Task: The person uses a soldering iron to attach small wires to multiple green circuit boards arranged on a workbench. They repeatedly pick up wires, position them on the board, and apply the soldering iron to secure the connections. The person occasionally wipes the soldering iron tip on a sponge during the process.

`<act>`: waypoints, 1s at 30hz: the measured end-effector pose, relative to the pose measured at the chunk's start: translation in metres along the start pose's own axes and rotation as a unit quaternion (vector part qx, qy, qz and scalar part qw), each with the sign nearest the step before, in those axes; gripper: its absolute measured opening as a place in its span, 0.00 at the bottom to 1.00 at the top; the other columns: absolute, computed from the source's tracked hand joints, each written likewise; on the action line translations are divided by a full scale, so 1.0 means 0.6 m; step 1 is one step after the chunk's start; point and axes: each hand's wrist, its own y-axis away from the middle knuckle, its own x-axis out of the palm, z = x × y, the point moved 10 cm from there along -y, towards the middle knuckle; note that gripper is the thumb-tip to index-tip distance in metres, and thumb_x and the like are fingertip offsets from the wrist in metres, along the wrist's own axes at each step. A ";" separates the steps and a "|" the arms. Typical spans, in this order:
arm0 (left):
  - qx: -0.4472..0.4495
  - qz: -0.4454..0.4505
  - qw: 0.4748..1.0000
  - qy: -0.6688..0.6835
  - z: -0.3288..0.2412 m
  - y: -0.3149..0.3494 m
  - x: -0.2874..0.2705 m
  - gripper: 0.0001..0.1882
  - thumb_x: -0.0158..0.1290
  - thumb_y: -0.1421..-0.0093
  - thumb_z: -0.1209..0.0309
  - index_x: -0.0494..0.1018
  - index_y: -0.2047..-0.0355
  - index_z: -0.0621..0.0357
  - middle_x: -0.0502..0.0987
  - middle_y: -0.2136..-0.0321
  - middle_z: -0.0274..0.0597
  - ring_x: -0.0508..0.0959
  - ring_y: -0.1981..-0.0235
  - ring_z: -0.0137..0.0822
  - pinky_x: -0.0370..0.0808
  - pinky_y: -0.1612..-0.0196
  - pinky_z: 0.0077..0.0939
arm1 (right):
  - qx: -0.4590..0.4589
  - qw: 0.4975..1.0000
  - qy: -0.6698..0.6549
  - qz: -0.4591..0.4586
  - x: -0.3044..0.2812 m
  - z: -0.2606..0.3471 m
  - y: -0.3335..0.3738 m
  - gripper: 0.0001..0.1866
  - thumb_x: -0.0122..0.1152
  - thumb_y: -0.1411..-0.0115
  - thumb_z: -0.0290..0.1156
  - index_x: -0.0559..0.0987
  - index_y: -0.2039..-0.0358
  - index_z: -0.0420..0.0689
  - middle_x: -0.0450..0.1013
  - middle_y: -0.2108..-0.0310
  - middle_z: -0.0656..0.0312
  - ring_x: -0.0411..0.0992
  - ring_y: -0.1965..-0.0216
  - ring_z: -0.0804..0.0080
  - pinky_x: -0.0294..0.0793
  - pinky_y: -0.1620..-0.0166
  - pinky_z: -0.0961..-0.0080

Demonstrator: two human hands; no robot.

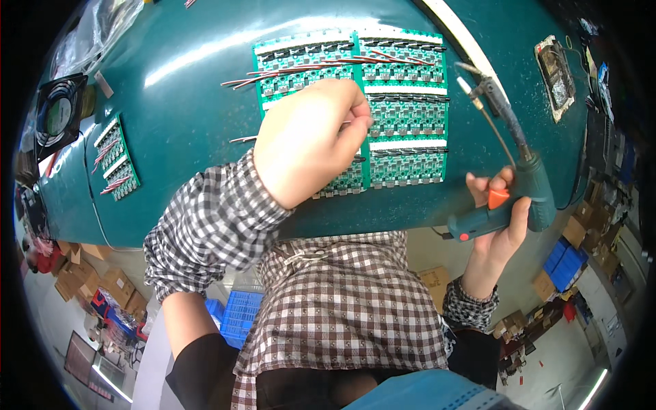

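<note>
My left hand (311,140) is over two side-by-side panels of green circuit boards (403,123), its thumb and forefinger pinched together. A bit of thin wire shows in the gap of this pinch; its end is hidden by the fingers. Red and dark wires (301,69) lie across the upper rows of the panels, and more wire ends (243,139) stick out left of my hand. Off the panels' right side, my right hand (502,205) is wrapped round a green soldering gun (540,195) with an orange trigger. Its tip points up and left, apart from the boards.
A smaller board panel (116,160) with wires lies on the green table at left, near a black fan (60,113). A pale curved strip (471,48) runs behind the gun. At far right lies a dirty metal tray (555,78). Blue crates (240,314) stand below the table.
</note>
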 end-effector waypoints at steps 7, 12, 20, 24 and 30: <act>0.062 -0.044 0.995 -0.060 -0.028 -0.004 -0.008 0.04 0.57 0.49 0.76 0.72 0.74 0.58 0.73 0.78 0.38 0.74 0.78 0.32 0.71 0.74 0.25 | 0.016 0.997 0.042 -0.060 -0.027 -0.004 0.029 0.29 0.57 0.37 0.45 0.68 0.48 0.30 0.74 0.61 0.52 0.77 0.58 0.55 0.81 0.53 0.57; 0.078 -0.059 0.994 -0.055 -0.022 -0.015 0.006 0.04 0.56 0.51 0.77 0.72 0.75 0.57 0.72 0.79 0.37 0.75 0.78 0.32 0.72 0.73 0.26 | 0.020 0.996 0.042 -0.072 -0.028 0.001 0.039 0.31 0.59 0.38 0.45 0.67 0.48 0.28 0.75 0.62 0.50 0.77 0.58 0.53 0.83 0.56 0.61; 0.067 -0.072 0.995 -0.033 -0.015 -0.018 0.006 0.04 0.56 0.52 0.77 0.72 0.76 0.57 0.72 0.81 0.35 0.73 0.80 0.29 0.72 0.75 0.24 | 0.021 0.990 0.087 -0.107 -0.040 0.004 0.051 0.30 0.60 0.39 0.41 0.68 0.49 0.26 0.76 0.63 0.47 0.78 0.61 0.51 0.84 0.59 0.62; 0.057 -0.070 0.996 -0.016 -0.011 -0.018 0.006 0.04 0.56 0.53 0.78 0.71 0.76 0.58 0.71 0.80 0.35 0.72 0.80 0.29 0.71 0.75 0.23 | 0.019 0.988 0.111 -0.105 -0.034 0.009 0.053 0.29 0.60 0.39 0.39 0.68 0.49 0.25 0.76 0.63 0.46 0.78 0.61 0.52 0.84 0.60 0.63; 0.072 -0.065 0.995 -0.018 -0.022 -0.020 0.003 0.04 0.57 0.53 0.77 0.72 0.75 0.58 0.71 0.80 0.36 0.72 0.81 0.29 0.70 0.76 0.23 | 0.015 0.988 0.124 -0.088 -0.021 0.017 0.052 0.28 0.60 0.39 0.37 0.69 0.49 0.25 0.76 0.65 0.48 0.78 0.62 0.53 0.84 0.60 0.64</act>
